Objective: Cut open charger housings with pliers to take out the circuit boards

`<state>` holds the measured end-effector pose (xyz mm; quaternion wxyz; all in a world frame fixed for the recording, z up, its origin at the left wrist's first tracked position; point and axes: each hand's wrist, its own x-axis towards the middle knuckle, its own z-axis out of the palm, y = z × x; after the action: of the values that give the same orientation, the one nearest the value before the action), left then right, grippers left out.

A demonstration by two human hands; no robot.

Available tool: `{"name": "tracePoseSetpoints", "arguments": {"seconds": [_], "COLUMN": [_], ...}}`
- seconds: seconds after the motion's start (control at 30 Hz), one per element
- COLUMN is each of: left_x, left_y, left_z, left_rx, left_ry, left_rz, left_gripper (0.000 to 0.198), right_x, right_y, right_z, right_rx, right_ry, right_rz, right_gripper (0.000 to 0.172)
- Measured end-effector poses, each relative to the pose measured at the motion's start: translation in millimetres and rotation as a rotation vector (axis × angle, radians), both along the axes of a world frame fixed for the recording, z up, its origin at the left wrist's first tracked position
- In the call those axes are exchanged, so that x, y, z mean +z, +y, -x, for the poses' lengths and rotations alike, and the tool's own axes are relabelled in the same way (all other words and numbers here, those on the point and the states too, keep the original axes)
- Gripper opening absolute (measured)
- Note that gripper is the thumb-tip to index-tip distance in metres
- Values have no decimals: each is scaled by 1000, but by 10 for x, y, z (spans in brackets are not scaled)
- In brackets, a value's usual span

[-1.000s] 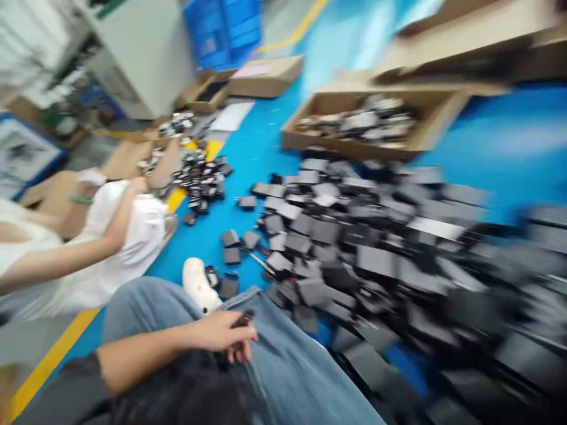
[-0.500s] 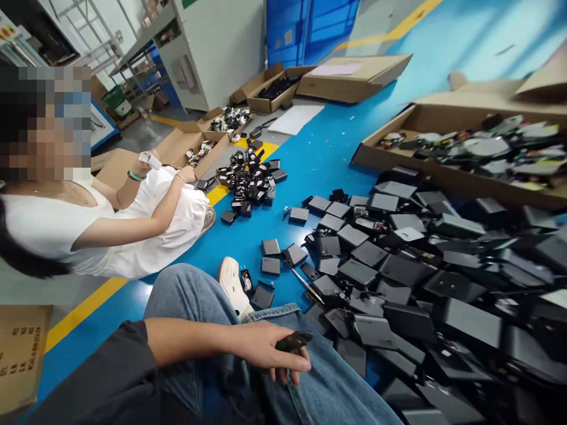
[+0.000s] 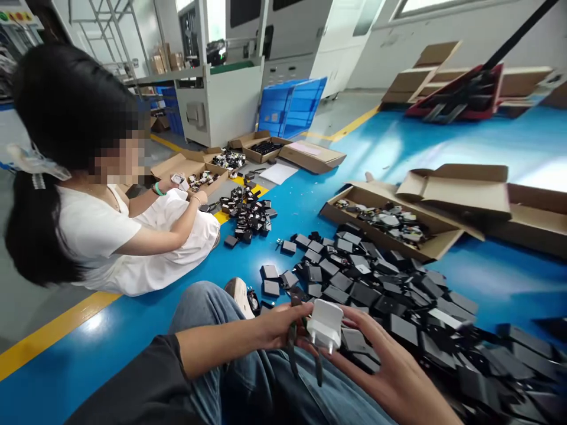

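My left hand point(image 3: 277, 326) rests over my jeans-clad knee, fingers curled round a dark tool with two thin handles point(image 3: 293, 343) that hang down. My right hand point(image 3: 381, 366) comes in from the lower right and holds a white plug-in charger point(image 3: 325, 325) at its fingertips, close against the left hand. Just beyond both hands spreads a big heap of flat black square parts point(image 3: 381, 292) on the blue floor.
A person in a white top point(image 3: 101, 236) sits at left, handling small parts. Open cardboard boxes point(image 3: 385, 221) with mixed parts lie on the right and far left. A smaller black pile point(image 3: 248, 212), a blue crate point(image 3: 290, 106) and grey machines stand behind.
The view has tilted up. My right hand has come into view holding the white charger and met the left hand, which has lifted slightly with the dark tool.
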<state>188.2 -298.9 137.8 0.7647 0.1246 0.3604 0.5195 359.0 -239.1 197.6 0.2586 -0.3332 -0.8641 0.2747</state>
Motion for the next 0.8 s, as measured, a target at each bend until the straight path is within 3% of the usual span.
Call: {"name": "tracePoseSetpoints", "arguments": {"seconds": [0.07, 0.13, 0.33, 0.43, 0.53, 0.63, 0.73, 0.8], "left_x": [32, 61, 60, 34, 44, 90, 164, 226], "left_y": [-11, -28, -14, -14, -64, -125, -143, -126], "left_z": [45, 96, 188, 145, 83, 65, 122, 189], "left_rx": [-4, 88, 479, 565, 549, 448, 313, 296], "left_ry": [-114, -155, -25, 88, 166, 291, 442, 480], "left_rz": [32, 57, 33, 11, -27, -80, -113, -128], "left_gripper": [72, 69, 63, 61, 60, 61, 60, 59], "right_x": [-10, -118, -680, -875, -1002, -1066, -1035, -959], "right_y": [-74, -122, -302, -375, -358, -311, -327, -384], "right_z": [199, 332, 534, 610, 638, 612, 593, 611], "right_rx": [44, 30, -28, -33, -34, -65, -75, -71], "right_ry": [23, 82, 321, 324, 229, 123, 53, 75], "right_rz": [84, 218, 625, 673, 592, 514, 461, 462], "right_gripper": [56, 54, 59, 55, 49, 40, 35, 35]}}
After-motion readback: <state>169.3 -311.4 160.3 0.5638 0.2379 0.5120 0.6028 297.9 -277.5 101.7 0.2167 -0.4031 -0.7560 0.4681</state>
